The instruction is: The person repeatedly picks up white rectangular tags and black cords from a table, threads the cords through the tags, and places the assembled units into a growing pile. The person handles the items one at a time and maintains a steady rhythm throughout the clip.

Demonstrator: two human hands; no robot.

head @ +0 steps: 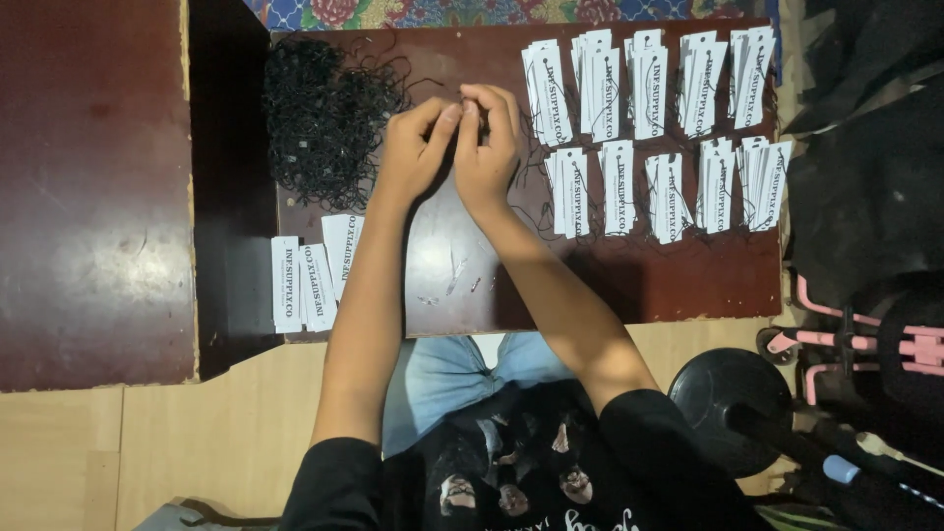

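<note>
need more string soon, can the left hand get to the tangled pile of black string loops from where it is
Probably yes. The left hand sits right beside the tangled pile of black string loops on the dark red table, with nothing lying between them. It is pinched together with the right hand, so it would have to let go first.

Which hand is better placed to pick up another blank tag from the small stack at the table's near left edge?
Left, most likely. The left hand is on the same side as the blank tags, which lie just beside that forearm. The right hand would have to cross over the left arm. Both hands are now pinched together at the middle.
</note>
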